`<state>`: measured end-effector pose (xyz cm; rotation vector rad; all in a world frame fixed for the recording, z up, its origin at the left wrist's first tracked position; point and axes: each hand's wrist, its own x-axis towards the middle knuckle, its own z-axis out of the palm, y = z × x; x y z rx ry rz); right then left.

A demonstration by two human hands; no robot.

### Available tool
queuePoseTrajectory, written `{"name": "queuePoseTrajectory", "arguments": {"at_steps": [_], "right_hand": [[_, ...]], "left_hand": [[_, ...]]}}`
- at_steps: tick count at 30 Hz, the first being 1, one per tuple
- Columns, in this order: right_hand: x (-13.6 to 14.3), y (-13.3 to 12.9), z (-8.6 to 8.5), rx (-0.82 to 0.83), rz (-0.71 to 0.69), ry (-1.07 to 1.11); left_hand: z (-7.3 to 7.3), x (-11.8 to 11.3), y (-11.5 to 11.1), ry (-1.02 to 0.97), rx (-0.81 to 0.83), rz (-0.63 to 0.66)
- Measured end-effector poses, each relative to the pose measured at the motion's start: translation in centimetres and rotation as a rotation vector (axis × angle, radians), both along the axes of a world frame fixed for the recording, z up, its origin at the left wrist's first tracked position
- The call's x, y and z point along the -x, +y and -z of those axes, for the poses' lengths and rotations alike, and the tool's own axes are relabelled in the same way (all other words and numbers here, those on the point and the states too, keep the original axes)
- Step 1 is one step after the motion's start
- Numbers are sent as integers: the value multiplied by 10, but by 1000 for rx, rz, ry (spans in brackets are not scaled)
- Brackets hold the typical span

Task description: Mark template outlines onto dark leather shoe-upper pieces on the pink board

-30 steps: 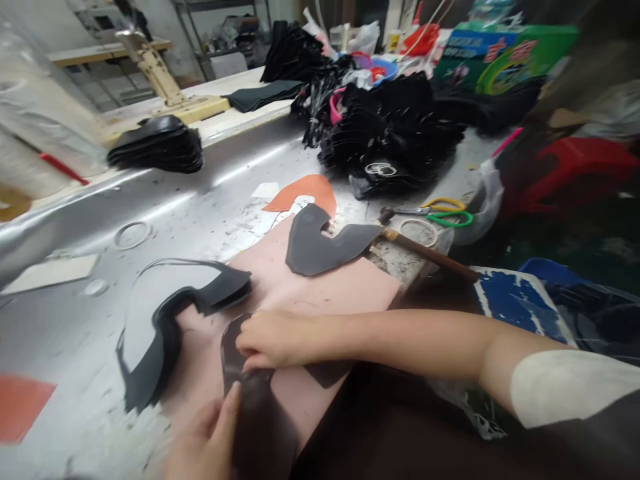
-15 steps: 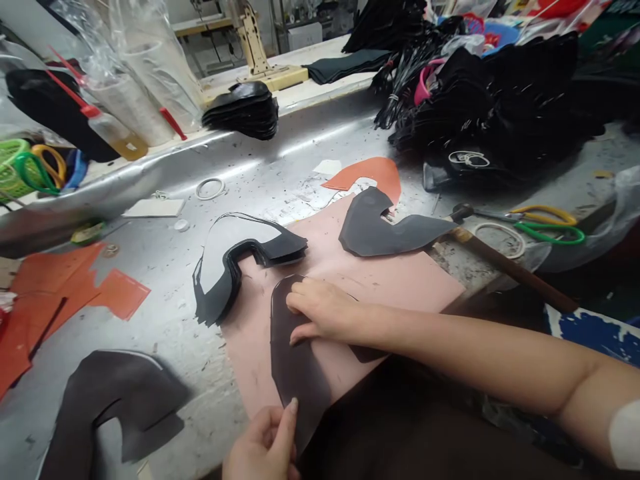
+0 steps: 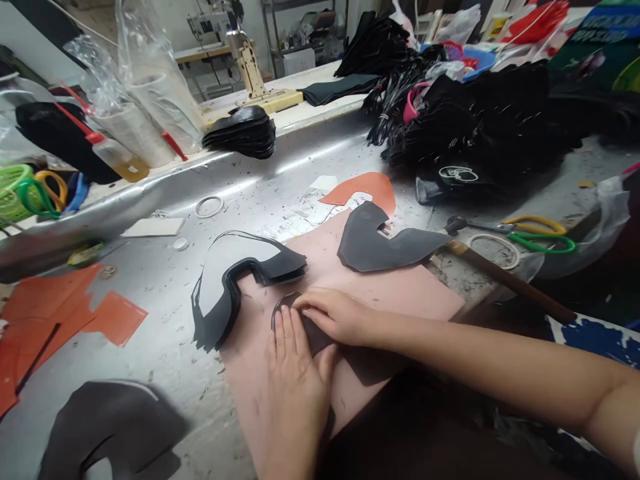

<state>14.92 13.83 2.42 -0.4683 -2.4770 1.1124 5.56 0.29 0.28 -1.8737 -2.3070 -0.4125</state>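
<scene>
A dark curved leather-like piece (image 3: 316, 335), shaped like a shoe-upper part, lies on a pink sheet (image 3: 250, 380) in front of me. My left hand (image 3: 299, 367) is open and rests flat along it, fingers pointing away from me. Beside those fingertips, my right hand (image 3: 345, 319) has bent fingers closed at the piece's far edge. Both hands cover much of the piece. Just beyond them sits a stack of black curved pieces (image 3: 225, 313). A single grey curved piece (image 3: 373, 243) lies farther right, partly on the pink sheet.
A hammer (image 3: 510, 277) lies at the right edge near green-and-yellow scissors (image 3: 540, 233). Orange scraps (image 3: 45, 313) and a dark cut piece (image 3: 110, 427) lie left. Black bundles (image 3: 475, 127) crowd the back right. A glue-like bottle (image 3: 120, 159) stands back left.
My left hand has moved from the near end of the piece up to its far part and flattened out. My right hand's fingers have shifted slightly to the far edge.
</scene>
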Motion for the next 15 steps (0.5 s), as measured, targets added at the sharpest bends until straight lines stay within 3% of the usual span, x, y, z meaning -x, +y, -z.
{"name": "queuePoseTrajectory", "arguments": {"at_steps": [3, 6, 9, 12, 15], "right_hand": [[-31, -10, 11, -183, 9, -24], [-64, -21, 17, -317, -33, -237], [-85, -24, 17, -298, -32, -371], [-89, -23, 16, -262, -32, -387], [-89, -24, 17, -236, -31, -368]], "left_hand": [[9, 1, 7, 43, 22, 7], [-2, 9, 5, -75, 106, 18], [-21, 26, 9, -453, 162, -224], [-35, 38, 18, -747, 93, -509], [-40, 33, 20, -916, 53, -596]]}}
